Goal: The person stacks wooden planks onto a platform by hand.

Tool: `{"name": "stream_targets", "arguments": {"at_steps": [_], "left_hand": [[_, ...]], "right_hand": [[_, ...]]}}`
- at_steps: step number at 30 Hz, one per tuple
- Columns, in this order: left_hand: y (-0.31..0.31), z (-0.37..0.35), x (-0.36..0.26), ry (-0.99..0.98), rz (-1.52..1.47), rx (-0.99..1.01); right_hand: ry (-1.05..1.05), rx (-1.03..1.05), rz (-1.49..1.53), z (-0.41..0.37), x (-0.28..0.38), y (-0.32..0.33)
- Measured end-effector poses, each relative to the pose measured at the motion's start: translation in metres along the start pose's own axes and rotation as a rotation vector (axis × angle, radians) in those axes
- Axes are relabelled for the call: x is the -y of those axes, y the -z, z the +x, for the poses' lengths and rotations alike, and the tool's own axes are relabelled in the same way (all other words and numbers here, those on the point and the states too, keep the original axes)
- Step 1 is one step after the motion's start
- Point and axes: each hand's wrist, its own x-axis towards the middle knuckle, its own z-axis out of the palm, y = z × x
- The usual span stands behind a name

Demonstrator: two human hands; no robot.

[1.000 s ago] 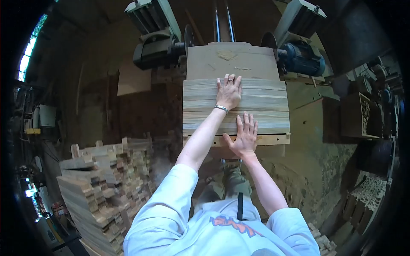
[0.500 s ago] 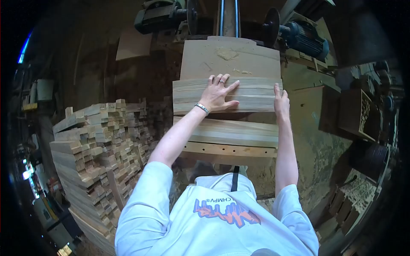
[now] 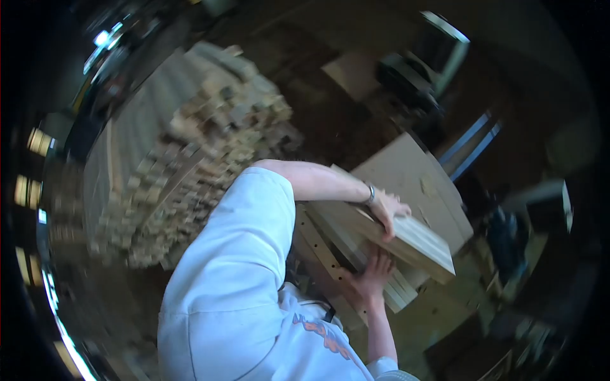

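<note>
Head view (blurred & tilted hard, so fine detail is lost): your L hand (image 3: 389,213) sits on top of the bundle of slats (image 3: 416,244). Its fingers are curled down over the near long edge w/ the thumb on the upper face, a closed grasp on the wood. A wristband (image 3: 370,193) shows just behind that hand.

Your R hand (image 3: 368,276) is below the bundle, fingers (image 3: 381,259) spread & flat, tips pressed up against the underside. It's open and wraps nothing, just bears against the wood.

The bundle lies between the two hands, tilted, its far end running past your L fingertips twd the lower right, raised above what lies under it. Can't tell how many slats are in it.

Just beside your R fingers, on their right, more slats (image 3: 400,292) lie flat. Left of the R palm runs a rail w/ drilled holes (image 3: 318,244). Beyond your L knuckles is a flat board (image 3: 406,168) w/ sawdust specks. Well apart from both hands, past your L elbow, stands a tall stack of cut wood (image 3: 190,140).
</note>
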Motion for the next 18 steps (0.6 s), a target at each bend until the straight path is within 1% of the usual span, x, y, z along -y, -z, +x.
{"name": "stream_targets", "arguments": {"at_steps": [1,3,4,5,6,7,8,9,10,11,12,13,14,15,16,18], "left_hand": [[-0.006,-0.022,-0.003,0.059,-0.161,0.013],[-0.035,-0.079,-0.004,0.049,-0.412,-0.007],[-0.066,-0.102,0.008,-0.032,-0.548,-0.122],[-0.102,-0.121,0.014,-0.122,-0.787,-0.181],[-0.113,-0.177,-0.014,-0.127,-0.786,-0.328],[-0.139,-0.209,-0.023,-0.097,-0.803,-0.42],[-0.161,-0.249,-0.042,-0.069,-0.795,-0.551],[-0.189,-0.285,-0.058,-0.037,-0.825,-0.702],[-0.216,-0.307,-0.08,-0.005,-0.86,-0.862],[-0.246,-0.336,-0.102,0.052,-0.887,-0.997],[-0.275,-0.36,-0.126,0.056,-0.864,-1.204],[-0.302,-0.383,-0.152,0.046,-0.822,-1.389],[-0.328,-0.405,-0.185,0.065,-0.823,-1.466],[-0.356,-0.43,-0.225,0.225,-0.772,-1.624],[-0.383,-0.447,-0.262,0.369,-0.72,-1.765],[-0.434,-0.468,-0.315,0.543,-0.386,-2.017]], "right_hand": [[-0.048,0.031,-0.045,0.005,-0.008,0.002],[-0.011,0.347,0.033,0.017,-0.03,0.012],[0.006,0.406,0.076,0.02,-0.03,0.017],[0.03,0.465,0.116,0.025,-0.028,0.023],[-0.011,0.467,0.24,0.03,-0.023,0.033],[-0.048,0.494,0.361,0.033,-0.022,0.037],[-0.108,0.532,0.292,0.041,-0.037,0.026],[-0.05,0.57,0.649,0.053,-0.051,0.014],[0.086,0.467,0.767,0.056,-0.045,0.028],[0.157,0.523,0.805,0.064,-0.051,0.023],[0.21,0.573,0.842,0.073,-0.074,0.021],[0.347,0.61,0.952,0.096,-0.111,-0.002],[0.35,0.605,0.898,0.093,-0.083,0.012],[0.354,0.6,0.844,0.087,-0.046,0.03],[0.377,0.598,0.855,0.083,-0.023,0.028],[0.424,0.673,0.992,0.073,0.035,-0.002]]}}
